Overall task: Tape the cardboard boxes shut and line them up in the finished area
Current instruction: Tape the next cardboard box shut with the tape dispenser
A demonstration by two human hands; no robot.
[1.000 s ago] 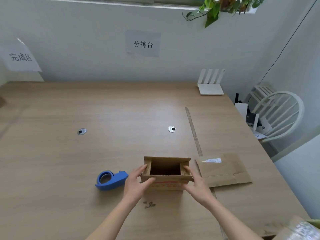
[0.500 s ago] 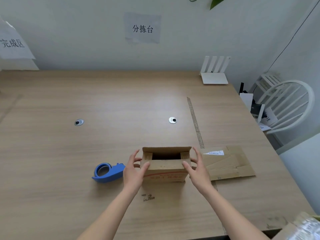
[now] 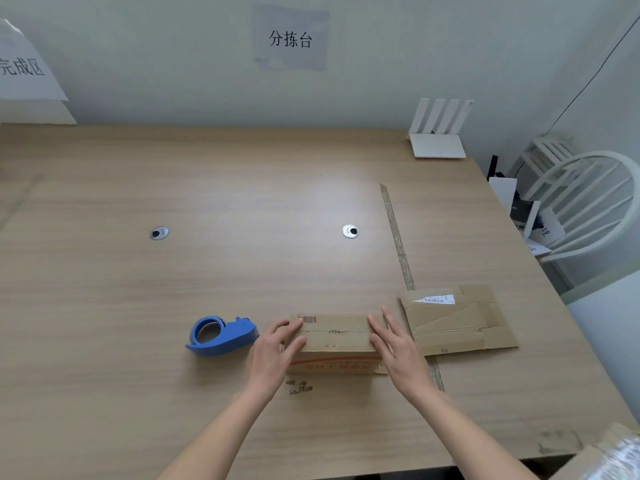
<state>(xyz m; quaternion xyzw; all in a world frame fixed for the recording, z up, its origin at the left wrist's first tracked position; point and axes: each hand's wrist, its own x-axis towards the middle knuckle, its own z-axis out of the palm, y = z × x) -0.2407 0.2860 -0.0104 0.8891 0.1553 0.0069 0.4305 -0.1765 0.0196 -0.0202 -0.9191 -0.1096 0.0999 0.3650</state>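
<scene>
A small cardboard box (image 3: 335, 336) stands on the wooden table (image 3: 242, 202) near its front edge, with both top flaps folded flat so that they meet at a middle seam. My left hand (image 3: 277, 351) presses on the box's left end, fingers laid over the top. At the right end, my right hand (image 3: 398, 351) does the same. A blue tape dispenser (image 3: 221, 336) lies on the table just left of my left hand, untouched.
A flattened cardboard box (image 3: 457, 320) with a white label lies right of the box. A strip of tape (image 3: 398, 237) runs along the table. A white router (image 3: 438, 133) stands at the back right; a white chair (image 3: 588, 202) is beyond the right edge. A paper sign (image 3: 24, 69) hangs far left.
The box's top was open before; its flaps are now folded shut under my hands. My view has tilted downward a little.
</scene>
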